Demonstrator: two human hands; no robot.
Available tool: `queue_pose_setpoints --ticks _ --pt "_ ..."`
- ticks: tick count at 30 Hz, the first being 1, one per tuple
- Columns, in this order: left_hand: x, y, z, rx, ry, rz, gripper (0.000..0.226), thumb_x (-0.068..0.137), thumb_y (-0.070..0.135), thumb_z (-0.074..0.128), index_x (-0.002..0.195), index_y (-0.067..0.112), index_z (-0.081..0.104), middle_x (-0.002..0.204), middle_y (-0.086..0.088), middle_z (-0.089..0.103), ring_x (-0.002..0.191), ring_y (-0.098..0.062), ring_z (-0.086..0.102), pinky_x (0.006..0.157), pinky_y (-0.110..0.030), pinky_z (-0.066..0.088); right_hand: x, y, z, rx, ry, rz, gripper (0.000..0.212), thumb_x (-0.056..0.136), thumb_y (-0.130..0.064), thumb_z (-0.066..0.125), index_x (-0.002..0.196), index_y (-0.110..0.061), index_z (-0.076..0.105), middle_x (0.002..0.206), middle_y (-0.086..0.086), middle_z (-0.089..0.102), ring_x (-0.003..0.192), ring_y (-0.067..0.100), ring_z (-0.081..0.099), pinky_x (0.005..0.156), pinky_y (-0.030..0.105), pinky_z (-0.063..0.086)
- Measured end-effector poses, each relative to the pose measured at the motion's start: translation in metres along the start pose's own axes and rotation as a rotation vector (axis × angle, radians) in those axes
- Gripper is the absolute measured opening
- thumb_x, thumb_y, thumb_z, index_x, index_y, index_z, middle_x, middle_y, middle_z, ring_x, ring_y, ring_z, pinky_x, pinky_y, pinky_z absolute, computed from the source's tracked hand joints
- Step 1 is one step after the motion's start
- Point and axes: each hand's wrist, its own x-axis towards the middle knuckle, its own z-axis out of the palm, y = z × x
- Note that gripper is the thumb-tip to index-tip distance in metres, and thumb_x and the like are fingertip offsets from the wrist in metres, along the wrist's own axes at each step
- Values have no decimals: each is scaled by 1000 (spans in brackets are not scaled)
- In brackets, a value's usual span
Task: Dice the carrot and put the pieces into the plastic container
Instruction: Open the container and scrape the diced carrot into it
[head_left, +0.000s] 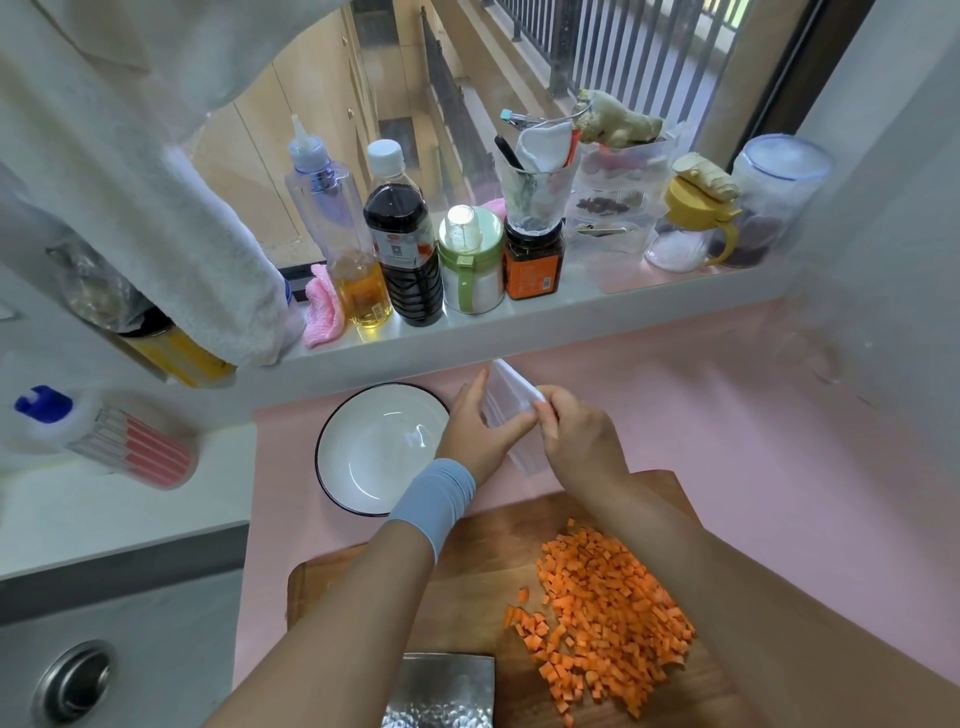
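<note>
Carrot dice (608, 618) on wooden board (467, 587) (pink counter (779, 415)); left hand (475, 436), right hand (576, 441) grip plastic container (506, 395).

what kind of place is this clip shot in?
Most likely a home kitchen: diced carrot on a wooden cutting board beside a cleaver, a dark sauce bottle and an oil bottle on the windowsill, and a sink at lower left.
</note>
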Motion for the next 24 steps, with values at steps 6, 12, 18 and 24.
queue_pose_setpoints --ticks 6,12,18,24 --pt "1 -3 -4 132 2 -15 66 94 16 55 152 27 27 162 5 12 148 -12 12 114 -24 11 8 15 -22 104 141 271 20 104 -14 48 115 -9 64 94 4 67 83 25 61 61 28 34" --pt "6 10 4 438 141 -20 57 92 32 56 145 16 40 152 -6 32 140 -28 26 114 -39 26 -1 5 -29 107 -17 212 15 97 -11 58 110 -16 62 88 -1 66 77 17 61 58 18 40" --pt "14 14 2 699 161 -91 35 85 -2 41 113 9 58 112 -15 59 109 -35 52 91 -45 49 2 13 -45 -8 152 186 13 94 -1 55 104 -9 57 84 3 58 72 23 51 53 21 30" --pt "16 8 13 868 52 -32 53 81 -6 47 130 15 48 120 -12 57 114 -32 51 92 -39 47 1 31 -53 -20 167 190 16 90 5 54 98 -9 57 94 2 51 86 23 51 63 23 32"
